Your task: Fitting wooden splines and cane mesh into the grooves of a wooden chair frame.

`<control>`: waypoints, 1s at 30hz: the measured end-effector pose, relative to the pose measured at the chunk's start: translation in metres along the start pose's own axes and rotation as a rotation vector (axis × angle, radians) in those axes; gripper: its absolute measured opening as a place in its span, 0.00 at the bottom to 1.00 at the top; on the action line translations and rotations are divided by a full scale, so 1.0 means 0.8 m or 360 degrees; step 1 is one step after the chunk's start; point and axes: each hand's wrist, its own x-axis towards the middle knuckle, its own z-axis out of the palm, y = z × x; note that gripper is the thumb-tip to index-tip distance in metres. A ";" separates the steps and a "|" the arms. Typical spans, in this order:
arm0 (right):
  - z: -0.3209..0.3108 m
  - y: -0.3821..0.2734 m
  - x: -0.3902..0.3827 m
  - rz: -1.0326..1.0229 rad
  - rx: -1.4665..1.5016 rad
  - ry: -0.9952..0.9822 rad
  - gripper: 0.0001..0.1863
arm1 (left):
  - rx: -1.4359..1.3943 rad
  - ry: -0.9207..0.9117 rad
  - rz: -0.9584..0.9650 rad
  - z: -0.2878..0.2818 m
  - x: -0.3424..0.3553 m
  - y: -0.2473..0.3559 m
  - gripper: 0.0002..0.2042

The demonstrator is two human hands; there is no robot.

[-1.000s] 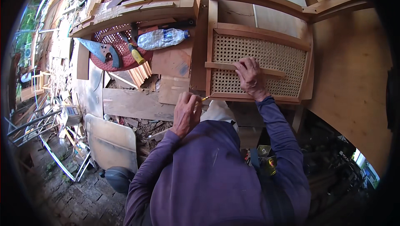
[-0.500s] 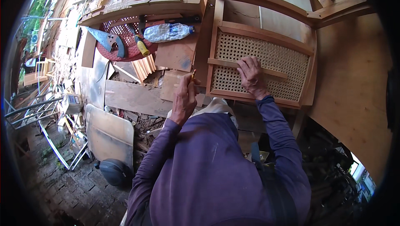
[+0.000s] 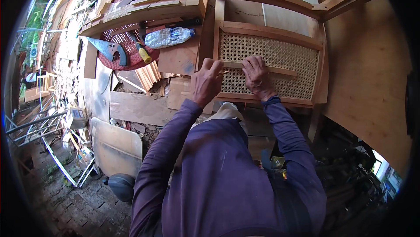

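A narrow wooden strip [image 3: 282,70] lies across the woven cane panel [image 3: 280,49], which is set in a wooden frame [image 3: 271,30]. My right hand [image 3: 258,78] grips the strip near its middle, fingers bent over its far edge. At the strip's left end is my left hand [image 3: 206,81], closed, with a thin yellow-orange pencil [image 3: 225,72] sticking out toward the cane. Its curled fingers hide most of the pencil and the strip's end.
Left of the frame, a red woven surface [image 3: 111,62] bears a handsaw [image 3: 109,51], a yellow-handled tool [image 3: 143,54] and a crumpled plastic bottle [image 3: 169,37]. Stacked timber [image 3: 144,12] lies behind. Wooden rails [image 3: 271,0] rise beyond the panel, and a plywood sheet [image 3: 367,88] stands at right.
My left hand has moved right with the pencil, from beside the frame to the strip's left end. The right hand stays on the strip. The whole view has shifted slightly.
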 end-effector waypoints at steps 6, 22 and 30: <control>0.047 -0.012 -0.034 0.0683 0.0561 0.0010 0.26 | 0.0006 -0.0489 0.0640 0.020 0.075 0.088 0.14; 0.039 0.003 -0.020 0.0319 -0.0052 -0.0398 0.25 | 0.0794 -0.0835 0.1083 0.183 0.105 0.140 0.12; 0.070 -0.007 -0.019 0.0267 -0.0124 -0.0291 0.24 | 0.0805 -0.0691 0.0950 0.198 0.095 0.114 0.11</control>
